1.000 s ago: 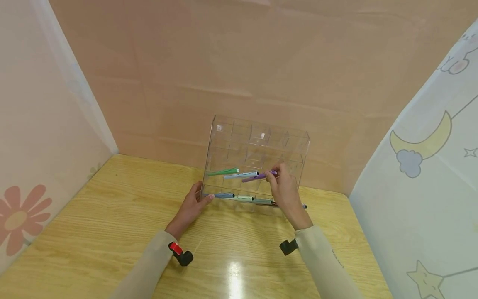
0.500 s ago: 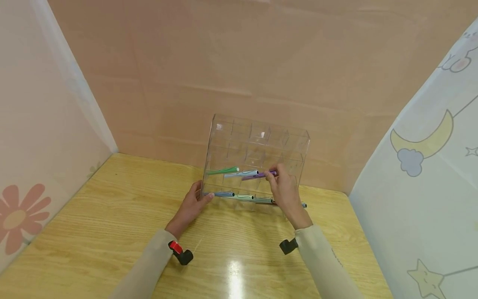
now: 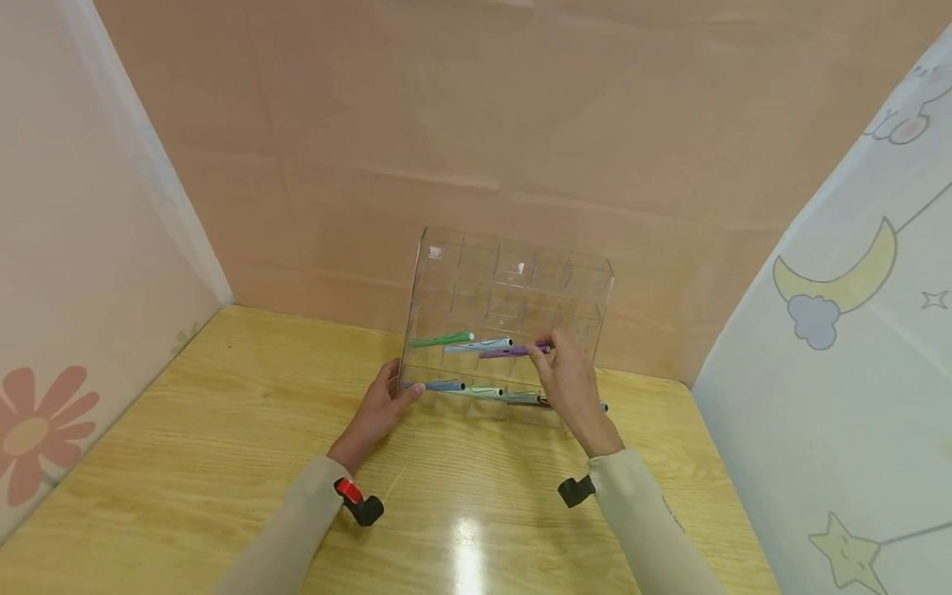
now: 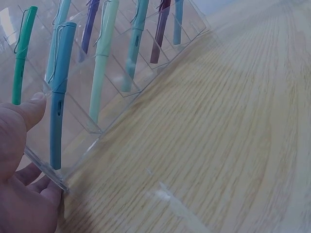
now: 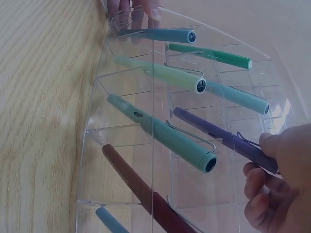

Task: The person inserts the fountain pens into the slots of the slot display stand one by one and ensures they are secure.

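Observation:
A clear plastic pen rack (image 3: 506,285) with rows of compartments stands tilted back on the table. My left hand (image 3: 378,413) grips its lower left corner, thumb in front and fingers behind. My right hand (image 3: 571,384) pinches the capped end of a purple pen (image 5: 228,141) between thumb and forefinger; the pen's other end lies in a compartment of the second row up. Left of it in that row are a light blue pen (image 3: 479,345) and a green pen (image 3: 444,339). The bottom row bears a blue pen (image 4: 59,92), a pale green pen (image 5: 165,75), a teal pen (image 5: 170,138) and a dark red pen (image 5: 165,213).
Another blue pen (image 5: 109,221) sits at the right end of the bottom row, partly behind my right hand in the head view. The rack's upper rows hold no pens. A pinkish-tan backdrop (image 3: 476,124) rises behind the wooden table (image 3: 245,397), with printed side cloths left and right.
The capped end of the purple pen has dipped slightly, and my right fingers have shifted a little on it. My left hand keeps its place on the rack.

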The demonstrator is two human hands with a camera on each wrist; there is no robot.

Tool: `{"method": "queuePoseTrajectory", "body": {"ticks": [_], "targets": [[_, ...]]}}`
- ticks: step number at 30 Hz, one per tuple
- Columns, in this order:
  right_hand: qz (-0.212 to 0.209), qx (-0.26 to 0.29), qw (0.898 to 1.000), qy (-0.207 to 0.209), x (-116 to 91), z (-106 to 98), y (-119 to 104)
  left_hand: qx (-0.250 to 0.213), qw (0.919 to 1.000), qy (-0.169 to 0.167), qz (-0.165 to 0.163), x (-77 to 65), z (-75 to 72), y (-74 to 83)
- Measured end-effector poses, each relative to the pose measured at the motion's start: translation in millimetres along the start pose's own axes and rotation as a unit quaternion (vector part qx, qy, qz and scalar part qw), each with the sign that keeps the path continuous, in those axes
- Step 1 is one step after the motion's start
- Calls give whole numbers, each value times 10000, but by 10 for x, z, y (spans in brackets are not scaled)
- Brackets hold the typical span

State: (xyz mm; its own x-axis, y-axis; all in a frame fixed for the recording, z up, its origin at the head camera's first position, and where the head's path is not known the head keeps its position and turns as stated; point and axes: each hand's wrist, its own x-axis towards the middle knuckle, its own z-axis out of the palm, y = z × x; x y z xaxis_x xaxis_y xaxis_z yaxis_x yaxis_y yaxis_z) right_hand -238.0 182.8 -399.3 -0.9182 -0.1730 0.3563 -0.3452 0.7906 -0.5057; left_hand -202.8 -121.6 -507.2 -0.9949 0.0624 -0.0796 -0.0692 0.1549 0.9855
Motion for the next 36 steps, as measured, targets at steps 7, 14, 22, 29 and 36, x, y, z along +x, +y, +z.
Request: {"method": "queuePoseTrajectory", "body": {"ticks": [7,14,22,29,36], "targets": [[162,18,9997,-205,-29,-26,7,78,9999,-51,-101,10,18,-22],[472,167,9985,-219,-116,-178,11,31,9998,-97,-173,43,22,-66],[148,251,9986,434,-323,-401,13,188,9994,-118,-271,40,-39,-33],[-110,160,9979,617,-511,-506,70,198,9993,-62,-319,32,-90,-10],[70,-39,9979,640,-618,-669,161,87,9997,-223,-14,-64,-198,109]]}}
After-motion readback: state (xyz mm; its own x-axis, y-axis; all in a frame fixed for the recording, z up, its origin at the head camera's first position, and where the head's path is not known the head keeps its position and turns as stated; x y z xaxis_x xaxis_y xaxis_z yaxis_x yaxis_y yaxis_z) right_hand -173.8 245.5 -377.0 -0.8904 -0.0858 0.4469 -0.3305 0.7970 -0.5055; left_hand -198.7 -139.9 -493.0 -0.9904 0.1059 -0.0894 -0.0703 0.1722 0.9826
